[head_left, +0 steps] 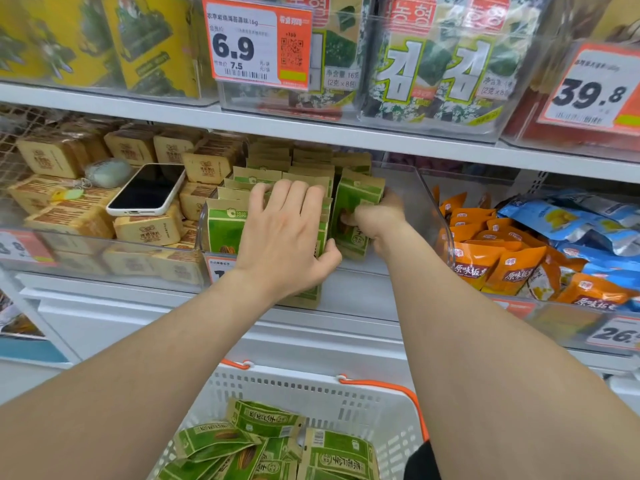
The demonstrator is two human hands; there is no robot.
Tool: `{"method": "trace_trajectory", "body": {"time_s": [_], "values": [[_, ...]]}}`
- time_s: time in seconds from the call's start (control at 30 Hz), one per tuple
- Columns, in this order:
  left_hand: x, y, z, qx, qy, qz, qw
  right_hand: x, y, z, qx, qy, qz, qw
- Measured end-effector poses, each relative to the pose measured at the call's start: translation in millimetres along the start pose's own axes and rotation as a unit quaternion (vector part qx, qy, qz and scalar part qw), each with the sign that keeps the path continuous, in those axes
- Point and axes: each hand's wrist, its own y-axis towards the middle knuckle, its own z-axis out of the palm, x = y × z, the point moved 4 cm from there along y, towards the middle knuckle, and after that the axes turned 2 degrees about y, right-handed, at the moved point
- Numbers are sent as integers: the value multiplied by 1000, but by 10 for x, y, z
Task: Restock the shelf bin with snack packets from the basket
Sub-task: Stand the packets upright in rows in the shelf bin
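White metal shelving [311, 131] carries clear, hard-walled plastic bins, each filled with bagged goods. Centre: the shelf bin [427, 199], transparent with rounded corners, holds a row of upright packets [225, 226]. These are flat rectangular pouches of matte kraft paper with a glossy green panel and a seed motif. They stand on end with the long axis vertical and printed faces toward the aisle, filed front to back.

The left hand [284, 237] lies over the tops of the row, fingers fanned and slightly bent, with the thumb curled against the near right face so that it clasps the stack. The right hand [375, 221] is fisted round a single packet [356, 206]. This one is just right of the row inside the bin, near vertical with its top leaning slightly right.

Below is a white perforated plastic basket [311, 381] with orange handles. It contains loose packets [263, 419] of the same kind, lying flat at mixed angles.

Left bin: tan wrapped blocks [52, 154] bearing a smartphone [147, 190], screen up. Right bin: orange pouches [478, 261] beside blue pouches [554, 220], both crinkled and shiny.
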Motion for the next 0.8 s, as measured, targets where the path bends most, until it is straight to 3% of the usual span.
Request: {"method": "trace_trajectory", "body": {"time_s": [0.1,0.23,0.37,0.57,0.8], "values": [[-2,-4,2,2,1,1,1000,58,49,17,-18,-24,-51,998],[-5,1,7,2,2,-4,1000,48,108,103,3,-46,-41,998],[-14,6,14,3,0,-8,1000,22,154,70,-65,-15,-28,997],[-17,-2,6,-1,-1,-7,1000,21,181,246,-7,-61,23,998],[-23,-4,11,1,-2,-5,1000,8,237,239,2,-43,9,999]]}}
